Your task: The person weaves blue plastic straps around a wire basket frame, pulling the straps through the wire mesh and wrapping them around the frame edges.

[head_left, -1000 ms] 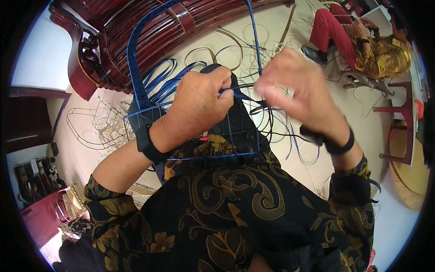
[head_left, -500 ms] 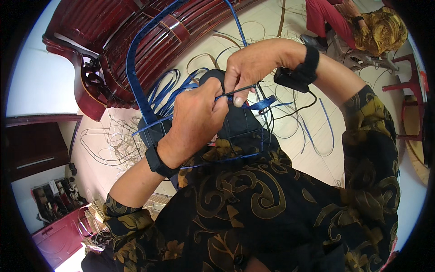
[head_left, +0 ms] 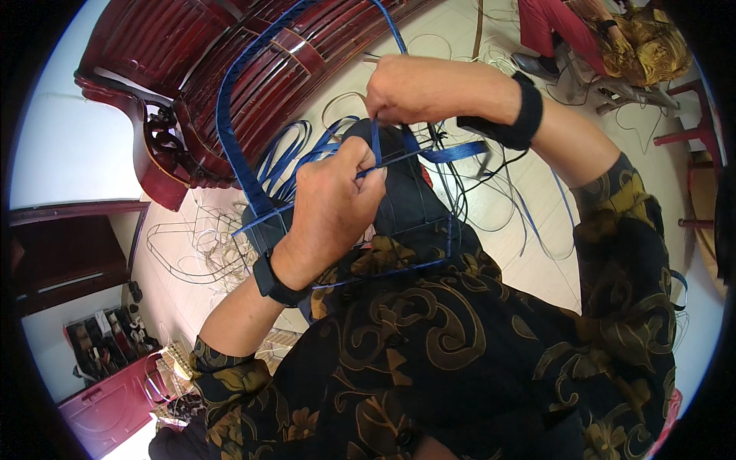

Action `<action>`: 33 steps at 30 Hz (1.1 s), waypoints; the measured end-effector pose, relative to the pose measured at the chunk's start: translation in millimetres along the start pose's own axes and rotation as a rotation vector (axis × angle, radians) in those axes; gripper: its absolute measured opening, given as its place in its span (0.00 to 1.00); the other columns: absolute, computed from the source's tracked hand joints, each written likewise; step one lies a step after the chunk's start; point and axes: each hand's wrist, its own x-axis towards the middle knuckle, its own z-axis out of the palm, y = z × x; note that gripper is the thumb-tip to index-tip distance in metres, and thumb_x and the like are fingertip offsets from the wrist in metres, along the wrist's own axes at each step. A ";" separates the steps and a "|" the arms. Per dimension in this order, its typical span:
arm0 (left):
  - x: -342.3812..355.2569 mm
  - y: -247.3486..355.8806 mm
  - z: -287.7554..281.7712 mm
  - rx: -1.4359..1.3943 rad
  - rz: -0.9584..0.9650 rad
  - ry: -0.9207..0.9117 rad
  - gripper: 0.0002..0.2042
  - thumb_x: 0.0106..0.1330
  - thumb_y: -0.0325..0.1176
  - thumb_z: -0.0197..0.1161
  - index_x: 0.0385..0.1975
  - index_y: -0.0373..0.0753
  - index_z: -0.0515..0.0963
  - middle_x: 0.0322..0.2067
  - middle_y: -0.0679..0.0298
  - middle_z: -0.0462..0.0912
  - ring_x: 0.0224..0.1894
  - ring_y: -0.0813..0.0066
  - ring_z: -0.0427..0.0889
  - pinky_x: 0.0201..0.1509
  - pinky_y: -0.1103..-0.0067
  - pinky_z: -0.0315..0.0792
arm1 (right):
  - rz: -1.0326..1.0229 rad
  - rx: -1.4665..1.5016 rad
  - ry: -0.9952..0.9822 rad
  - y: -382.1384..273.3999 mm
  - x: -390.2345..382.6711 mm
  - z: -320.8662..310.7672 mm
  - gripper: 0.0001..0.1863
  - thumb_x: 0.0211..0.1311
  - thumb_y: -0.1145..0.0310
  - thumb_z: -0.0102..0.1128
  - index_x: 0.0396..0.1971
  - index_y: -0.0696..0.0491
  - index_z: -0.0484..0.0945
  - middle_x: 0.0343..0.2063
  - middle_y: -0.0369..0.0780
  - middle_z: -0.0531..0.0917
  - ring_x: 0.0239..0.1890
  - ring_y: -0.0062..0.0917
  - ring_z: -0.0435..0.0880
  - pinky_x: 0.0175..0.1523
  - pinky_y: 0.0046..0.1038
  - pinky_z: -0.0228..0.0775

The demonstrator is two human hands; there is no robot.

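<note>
Across my lap rests a wire frame (head_left: 410, 228), parts of it wrapped in blue strip, with a tall blue-wrapped arched handle (head_left: 228, 126). My left hand (head_left: 330, 201) is closed in a pinch on a dark bar of this frame, where blue strip is wound. Above and to the right, my right hand (head_left: 418, 90) is closed on a narrow blue strip (head_left: 376, 142), which runs taut down to the bar beside my left fingers. The right fingertips are partly hidden behind the hand. Right of the bar a loop of blue strip (head_left: 458, 151) sticks out.
Loose blue strips (head_left: 285, 157) lie bundled beyond the frame. Tangled pale wire (head_left: 211, 241) covers floor at left. A dark red wooden bench (head_left: 253, 84) stands at the far side. At top right sits a person in red trousers (head_left: 563, 31); a red stool (head_left: 694, 153) stands nearby.
My right hand has risen up and away from my left hand, drawing the blue strip out between them. My left hand keeps its grip on the bar.
</note>
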 end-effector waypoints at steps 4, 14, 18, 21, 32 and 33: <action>3.4 0.1 -1.4 -0.084 -0.064 0.027 0.10 0.55 0.24 0.68 0.29 0.35 0.71 0.16 0.57 0.73 0.18 0.76 0.69 0.26 0.80 0.66 | 0.142 -0.230 0.281 -16.6 -25.4 -8.4 0.05 0.52 0.72 0.61 0.22 0.57 0.83 0.22 0.49 0.83 0.29 0.46 0.84 0.34 0.44 0.76; 8.9 -14.5 -20.7 -0.531 -0.355 -0.469 0.12 0.69 0.24 0.58 0.50 0.33 0.78 0.29 0.69 0.81 0.23 0.88 0.74 0.28 0.87 0.71 | 0.214 -0.184 0.664 -57.7 -73.2 7.5 0.06 0.55 0.73 0.61 0.33 0.55 0.81 0.30 0.41 0.83 0.33 0.38 0.84 0.37 0.34 0.78; 15.9 -7.2 -22.4 -0.563 -0.460 -0.525 0.10 0.70 0.26 0.58 0.46 0.35 0.82 0.28 0.68 0.81 0.21 0.87 0.75 0.25 0.87 0.72 | 0.194 0.097 0.590 -52.3 -73.5 1.3 0.08 0.57 0.74 0.60 0.37 0.56 0.81 0.32 0.43 0.85 0.34 0.38 0.84 0.39 0.33 0.76; 12.4 -10.9 -20.5 -0.607 -0.484 -0.494 0.10 0.70 0.26 0.58 0.46 0.35 0.83 0.28 0.68 0.82 0.20 0.87 0.75 0.24 0.88 0.71 | 0.193 0.367 0.413 -49.5 -68.0 -14.6 0.10 0.58 0.72 0.60 0.39 0.57 0.80 0.30 0.43 0.84 0.33 0.33 0.84 0.39 0.32 0.74; 12.3 -6.2 -21.2 -0.540 -0.444 -0.403 0.07 0.64 0.26 0.59 0.36 0.34 0.83 0.20 0.67 0.82 0.16 0.85 0.74 0.21 0.83 0.68 | 0.213 0.336 0.104 -45.3 -35.5 -11.2 0.09 0.56 0.63 0.70 0.26 0.53 0.82 0.19 0.38 0.79 0.27 0.32 0.78 0.39 0.32 0.69; 12.1 -7.0 -22.0 -0.507 -0.416 -0.413 0.07 0.66 0.26 0.59 0.38 0.34 0.82 0.21 0.68 0.82 0.17 0.86 0.73 0.22 0.85 0.68 | 0.163 0.258 0.150 -40.1 -34.4 -8.1 0.09 0.56 0.64 0.69 0.26 0.53 0.82 0.19 0.39 0.79 0.27 0.34 0.80 0.37 0.33 0.69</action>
